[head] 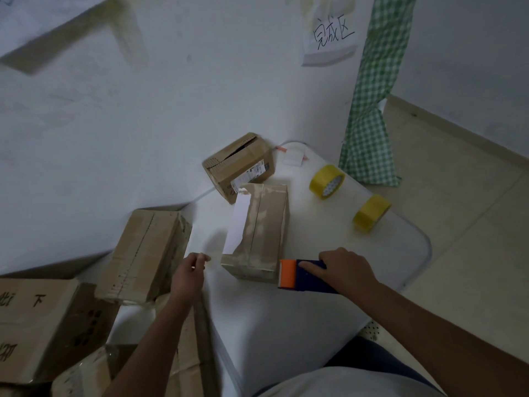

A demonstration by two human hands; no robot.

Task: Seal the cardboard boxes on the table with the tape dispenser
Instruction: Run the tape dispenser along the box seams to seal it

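A paper sign [329,38] taped to the wall reads "完成区"; a carton [34,319] at lower left shows "下".

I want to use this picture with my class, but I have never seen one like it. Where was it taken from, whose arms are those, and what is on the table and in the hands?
There is one picture, from a camera worn on a person's head, looking down at their own two arms. No machine is involved.

The right hand grips a blue and orange tape dispenser, set against the near end of a cardboard box on the white table. That box already looks glossy with tape. The left hand has curled fingers near the box; whether it pinches anything is unclear.

Farther back lies a second box with its flaps gaping, and two yellow tape rolls. More boxes are piled at the left.
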